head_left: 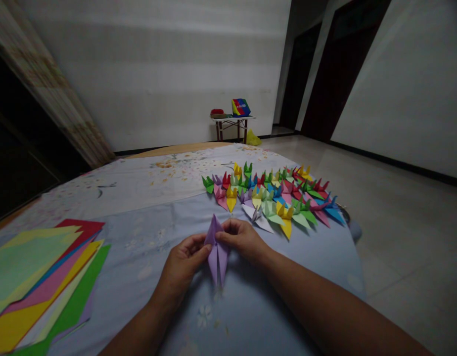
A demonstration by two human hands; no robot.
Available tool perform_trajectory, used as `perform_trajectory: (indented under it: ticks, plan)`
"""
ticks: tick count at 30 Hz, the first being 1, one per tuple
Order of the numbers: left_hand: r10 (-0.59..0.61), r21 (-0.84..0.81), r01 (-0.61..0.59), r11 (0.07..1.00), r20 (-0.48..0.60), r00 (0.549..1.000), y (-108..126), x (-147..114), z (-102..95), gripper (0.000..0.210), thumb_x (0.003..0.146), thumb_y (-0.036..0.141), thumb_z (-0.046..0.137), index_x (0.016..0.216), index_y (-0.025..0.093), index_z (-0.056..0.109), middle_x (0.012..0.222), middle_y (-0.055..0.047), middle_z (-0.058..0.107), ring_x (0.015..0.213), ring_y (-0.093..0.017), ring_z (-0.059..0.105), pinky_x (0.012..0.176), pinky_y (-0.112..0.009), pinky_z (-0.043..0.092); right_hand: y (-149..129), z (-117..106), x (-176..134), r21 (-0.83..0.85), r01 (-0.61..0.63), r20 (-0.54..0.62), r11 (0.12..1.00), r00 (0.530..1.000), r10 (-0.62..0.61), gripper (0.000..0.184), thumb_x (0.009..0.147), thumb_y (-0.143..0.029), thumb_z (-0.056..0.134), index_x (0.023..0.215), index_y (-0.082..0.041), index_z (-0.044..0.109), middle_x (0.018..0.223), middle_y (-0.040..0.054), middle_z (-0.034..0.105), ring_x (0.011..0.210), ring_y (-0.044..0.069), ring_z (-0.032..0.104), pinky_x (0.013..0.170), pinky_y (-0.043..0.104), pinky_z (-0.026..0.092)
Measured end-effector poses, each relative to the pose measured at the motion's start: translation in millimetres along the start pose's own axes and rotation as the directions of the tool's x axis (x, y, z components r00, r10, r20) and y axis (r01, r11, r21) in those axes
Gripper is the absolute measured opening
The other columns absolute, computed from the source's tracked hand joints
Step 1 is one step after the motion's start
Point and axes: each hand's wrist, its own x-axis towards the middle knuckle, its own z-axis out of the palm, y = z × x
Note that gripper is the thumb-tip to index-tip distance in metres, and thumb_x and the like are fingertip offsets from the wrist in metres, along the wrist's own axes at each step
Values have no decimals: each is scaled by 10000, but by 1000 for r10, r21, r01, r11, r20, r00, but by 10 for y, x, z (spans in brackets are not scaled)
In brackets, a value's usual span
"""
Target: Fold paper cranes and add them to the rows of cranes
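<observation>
Between my two hands is a piece of folded purple paper, a long diamond with a slit running down its lower half to two narrow points. My left hand pinches its left edge between thumb and fingers. On the upper right side, my right hand grips it with the thumb on the front face. The fingertips behind the paper are hidden. Just beyond my right hand stand several folded paper cranes in yellow, green, pink, blue, red, purple and white, grouped closely in rows.
Fanned sheets of coloured paper lie at the left. A pale blue floral cloth covers the round table, whose wooden edge shows at the back. A small table with a colourful box stands by the wall.
</observation>
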Motion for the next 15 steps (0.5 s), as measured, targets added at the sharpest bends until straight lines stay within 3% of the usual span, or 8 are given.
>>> perform_trajectory:
  ticks: [4, 9, 12, 15]
  plan:
    - [14, 65, -15, 998, 10, 1000, -41, 24, -11, 337, 660, 307, 685, 948, 142, 626, 891, -63, 700, 797, -188, 645, 725, -277, 488, 35, -14, 16, -63, -7, 14, 998, 1000, 8, 281, 587, -335, 720, 682, -146, 535, 581, -38, 564, 490, 80, 496, 499, 207, 375]
    - [66, 281, -66, 957, 11, 998, -127, 33, -26, 373, 694, 319, 622, 1021, 161, 540, 696, 6, 639, 623, -154, 609, 582, -251, 463, 57, -55, 16, -336, 37, 38, 941, 999, -26, 134, 641, -213, 654, 669, -143, 543, 557, -55, 518, 495, 65, 445, 480, 183, 325]
    - [130, 510, -132, 850, 40, 991, -150, 11, -20, 381, 740, 319, 559, 1087, 184, 477, 669, 26, 595, 607, -164, 592, 580, -273, 453, 58, -67, 0, -480, 42, 39, 876, 999, -27, 80, 659, -176, 630, 690, -144, 565, 570, -56, 510, 521, 71, 445, 487, 182, 314]
    - [225, 714, -192, 673, 50, 973, -167, -14, -12, 364, 758, 311, 532, 1091, 197, 441, 760, 3, 590, 688, -188, 589, 657, -323, 458, 51, -75, -15, -623, 56, 32, 780, 998, -46, 57, 678, -189, 621, 703, -152, 586, 593, -47, 520, 558, 83, 458, 513, 191, 309]
